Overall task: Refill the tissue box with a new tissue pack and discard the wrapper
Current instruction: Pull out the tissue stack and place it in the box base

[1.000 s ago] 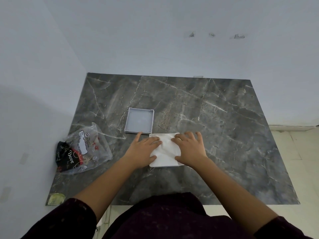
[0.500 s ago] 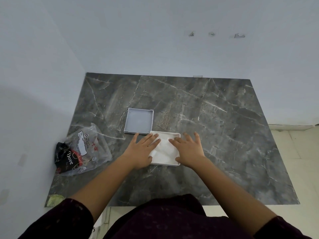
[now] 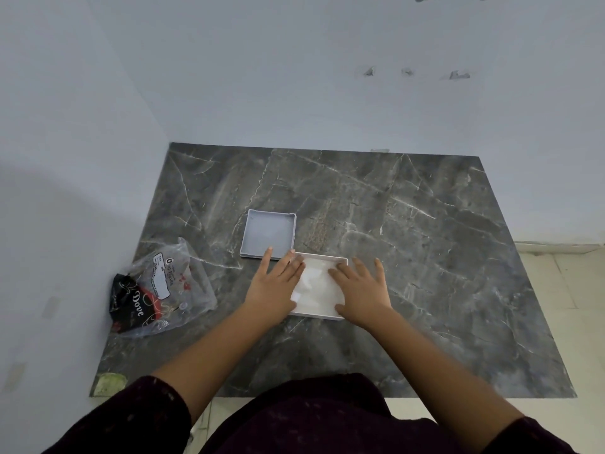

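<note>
A shallow white tissue box (image 3: 322, 313) lies on the dark marble table, filled with white tissues (image 3: 317, 283). My left hand (image 3: 274, 289) rests flat over the box's left edge, fingers spread. My right hand (image 3: 360, 287) lies flat over its right edge, fingers spread too. Both palms press down and grip nothing. The box's grey lid (image 3: 267, 233) lies upturned just behind the left hand. A crumpled clear plastic wrapper (image 3: 163, 290) with black and red print sits at the table's left edge.
The grey marble table (image 3: 425, 257) stands in a corner, with white walls at the back and left. Its right edge borders a pale tiled floor (image 3: 569, 306). A greenish sticker (image 3: 109, 381) marks the front left corner.
Both hands have slid apart from the middle of the tissues toward the box's sides. More of the white tissue surface and the box rim now shows.
</note>
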